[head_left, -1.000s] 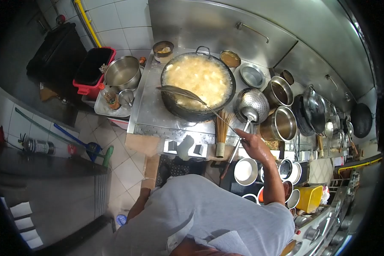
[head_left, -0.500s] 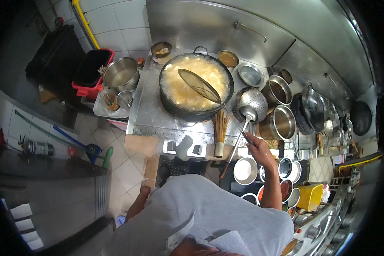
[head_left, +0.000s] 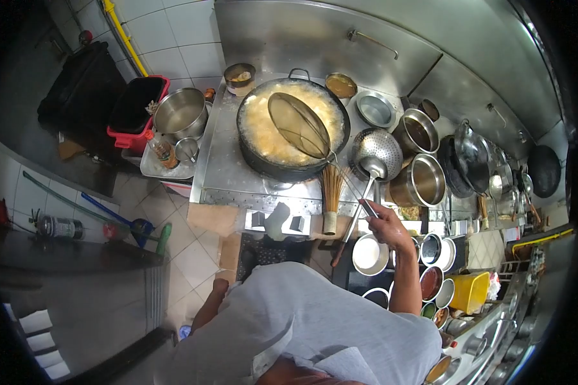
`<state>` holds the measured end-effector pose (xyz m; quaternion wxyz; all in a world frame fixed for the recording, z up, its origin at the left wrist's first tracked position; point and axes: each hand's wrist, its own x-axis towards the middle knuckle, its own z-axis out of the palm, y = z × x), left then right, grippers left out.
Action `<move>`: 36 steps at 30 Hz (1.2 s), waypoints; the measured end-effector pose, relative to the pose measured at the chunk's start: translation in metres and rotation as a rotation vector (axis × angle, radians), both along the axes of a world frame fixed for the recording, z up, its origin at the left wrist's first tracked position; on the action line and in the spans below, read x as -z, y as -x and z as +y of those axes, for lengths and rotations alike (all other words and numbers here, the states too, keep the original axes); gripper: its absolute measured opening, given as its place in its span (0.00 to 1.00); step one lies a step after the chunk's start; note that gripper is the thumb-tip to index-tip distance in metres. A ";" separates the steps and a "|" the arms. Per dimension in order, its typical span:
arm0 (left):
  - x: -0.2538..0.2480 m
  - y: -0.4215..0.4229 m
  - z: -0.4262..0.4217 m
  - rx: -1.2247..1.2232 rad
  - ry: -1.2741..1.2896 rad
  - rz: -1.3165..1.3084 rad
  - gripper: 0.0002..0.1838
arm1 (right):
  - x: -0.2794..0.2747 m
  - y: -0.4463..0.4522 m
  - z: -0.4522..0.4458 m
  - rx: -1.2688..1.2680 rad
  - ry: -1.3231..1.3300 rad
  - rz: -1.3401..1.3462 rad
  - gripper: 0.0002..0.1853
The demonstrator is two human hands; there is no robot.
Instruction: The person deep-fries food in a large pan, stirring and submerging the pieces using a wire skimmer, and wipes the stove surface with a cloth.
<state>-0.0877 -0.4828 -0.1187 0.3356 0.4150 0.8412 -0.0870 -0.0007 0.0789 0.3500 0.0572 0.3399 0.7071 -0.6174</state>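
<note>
My right hand (head_left: 389, 228) is closed around the handle of a mesh skimmer (head_left: 295, 122). The skimmer's round mesh is tilted over a large black wok (head_left: 273, 171), above pale, foaming, bubbling oil (head_left: 257, 119) with yellowish pieces in it. Whether the mesh's lower edge touches the oil is unclear. Beside the wok, a perforated ladle-like strainer (head_left: 377, 144) has a metal ladle (head_left: 374, 165) resting on it. A bamboo brush (head_left: 331, 192) lies at the stove's front edge. My left hand (head_left: 220, 283) is low beside my body, its fingers not distinguishable.
Steel pots (head_left: 425, 179) stand right of the strainer, with hanging woks (head_left: 472, 160) beyond. Bowls of seasonings, including a white one (head_left: 370, 255), sit at front right near a yellow container (head_left: 469, 293). At left are a steel pot (head_left: 180, 110), a bottle (head_left: 164, 151) and a red-rimmed bin (head_left: 135, 112).
The skimmer's mesh has turned to show a wider face and sits slightly lower over the wok. My right hand has shifted slightly, still holding the handle. The view moved a little.
</note>
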 end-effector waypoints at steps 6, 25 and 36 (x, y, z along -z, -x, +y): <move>0.004 -0.007 -0.001 -0.430 -0.169 -0.178 0.08 | -0.009 0.002 -0.004 -0.032 -0.143 -0.026 0.25; -0.009 -0.010 0.004 -0.556 -0.075 -0.252 0.09 | -0.009 0.004 0.015 -0.172 -0.376 0.001 0.23; -0.002 -0.007 -0.001 -0.200 -0.096 -0.051 0.09 | 0.034 0.064 -0.024 -0.252 -0.614 0.149 0.26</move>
